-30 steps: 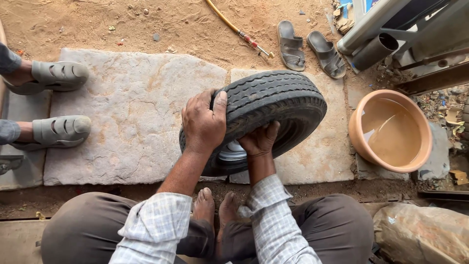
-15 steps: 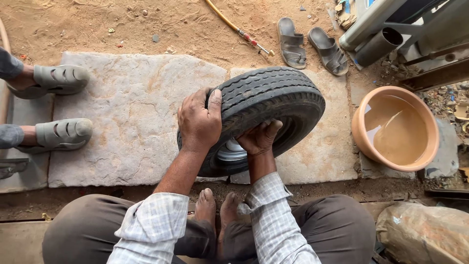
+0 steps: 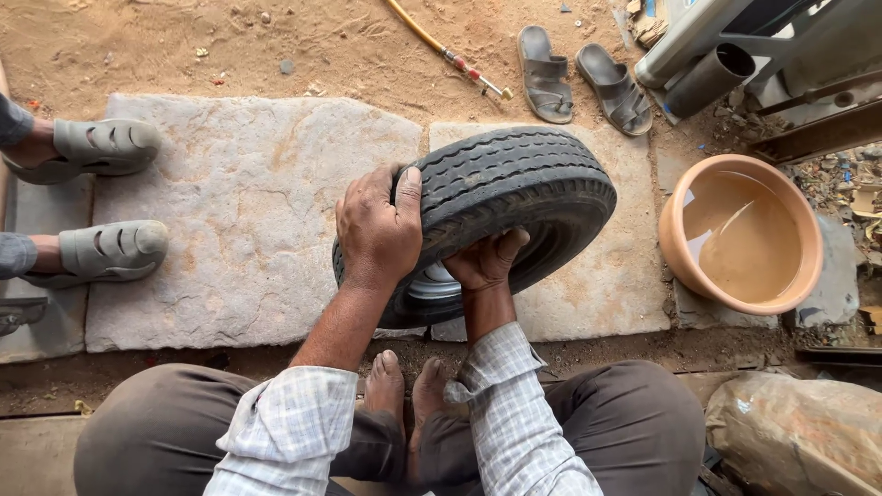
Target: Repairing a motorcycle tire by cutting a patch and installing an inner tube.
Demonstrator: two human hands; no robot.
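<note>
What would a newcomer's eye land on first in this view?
The black tyre standing on edge on the stone slabs at centre: the left hand grips its tread from above, and the right hand holds its lower sidewall. To the right sits an orange basin of murky water; at the left edge, another person's grey sandalled feet.

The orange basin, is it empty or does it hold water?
It holds water: the orange basin shows a murky surface with reflections, below the rim.

One tyre (image 3: 514, 197), one water basin (image 3: 740, 234), two stone slabs (image 3: 248, 211), two dark sandals (image 3: 583, 78), two grey shoes (image 3: 106, 197).
</note>
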